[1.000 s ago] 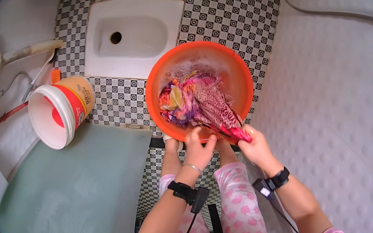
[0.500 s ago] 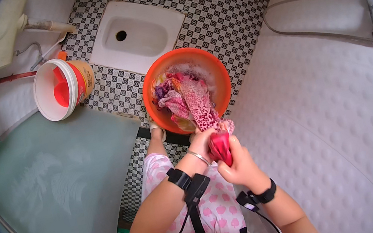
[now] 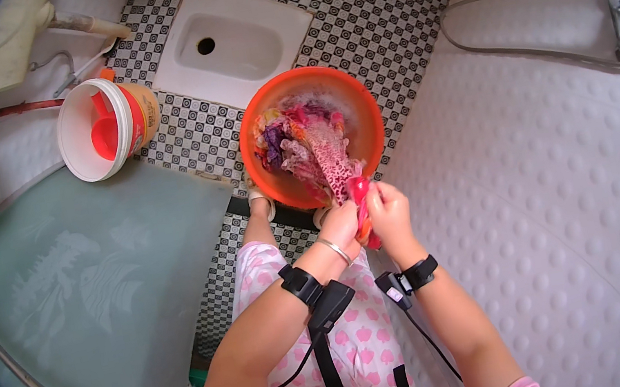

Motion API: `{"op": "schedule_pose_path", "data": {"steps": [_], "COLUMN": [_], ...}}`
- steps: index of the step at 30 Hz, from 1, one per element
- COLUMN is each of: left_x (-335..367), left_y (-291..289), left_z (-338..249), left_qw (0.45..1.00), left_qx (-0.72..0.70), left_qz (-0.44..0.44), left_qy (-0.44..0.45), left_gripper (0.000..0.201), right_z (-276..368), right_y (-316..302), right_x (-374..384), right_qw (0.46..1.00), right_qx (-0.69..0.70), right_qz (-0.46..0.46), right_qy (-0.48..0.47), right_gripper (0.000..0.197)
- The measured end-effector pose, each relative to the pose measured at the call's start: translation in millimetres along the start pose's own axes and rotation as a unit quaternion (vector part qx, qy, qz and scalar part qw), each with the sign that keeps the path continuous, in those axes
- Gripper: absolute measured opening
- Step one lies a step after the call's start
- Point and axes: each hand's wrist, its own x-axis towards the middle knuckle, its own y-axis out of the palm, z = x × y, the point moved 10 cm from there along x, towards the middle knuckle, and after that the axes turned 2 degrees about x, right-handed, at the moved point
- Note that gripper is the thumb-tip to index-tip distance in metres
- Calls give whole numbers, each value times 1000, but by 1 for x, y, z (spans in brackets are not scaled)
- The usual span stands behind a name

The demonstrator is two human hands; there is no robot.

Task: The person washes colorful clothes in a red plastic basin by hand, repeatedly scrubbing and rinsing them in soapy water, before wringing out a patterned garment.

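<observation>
A pink patterned garment (image 3: 330,155) stretches from an orange basin (image 3: 365,92) on the floor up to my hands. Its near end is a twisted red and orange bunch of cloth (image 3: 359,187). My left hand (image 3: 339,226) is closed round this bunch from the left, just past the basin's near rim. Close beside it on the right, my right hand (image 3: 389,211) grips the same bunch with curled fingers. More wet laundry (image 3: 277,145), purple, yellow and pink, lies in the basin among suds. Cloth inside my fists is hidden.
Beyond the basin, a white squat toilet (image 3: 243,48) is set in the patterned tile floor (image 3: 342,1). A white bucket (image 3: 68,141) holding a red scoop (image 3: 105,138) stands left, near a frosted glass panel (image 3: 93,281). A hose shower (image 3: 619,19) hangs on the right wall.
Both hands have moved slightly away from my body, toward the basin. My right hand has shifted up alongside the left, and the red cloth now looks more twisted between them.
</observation>
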Motion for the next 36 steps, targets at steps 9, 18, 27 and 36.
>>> {"op": "schedule_pose_path", "data": {"steps": [9,18,27,36], "left_x": [-26,-11,-10,-55], "left_y": [16,-41,13,78], "left_z": [-11,42,29,-25], "left_qw": [997,985,982,975], "left_qx": [80,22,-151,-190], "left_qz": [-8,-92,38,105], "left_qy": [-3,-142,-105,-47], "left_gripper": [64,59,60,20], "right_z": [-21,35,186,261], "right_y": [-49,-77,-194,-301], "right_x": [-9,-60,-104,-172], "right_qw": [956,883,975,891], "right_qx": [230,412,210,-177], "right_qz": [29,46,-37,-279], "right_qy": [178,221,55,-310], "right_gripper": [27,46,48,55]}}
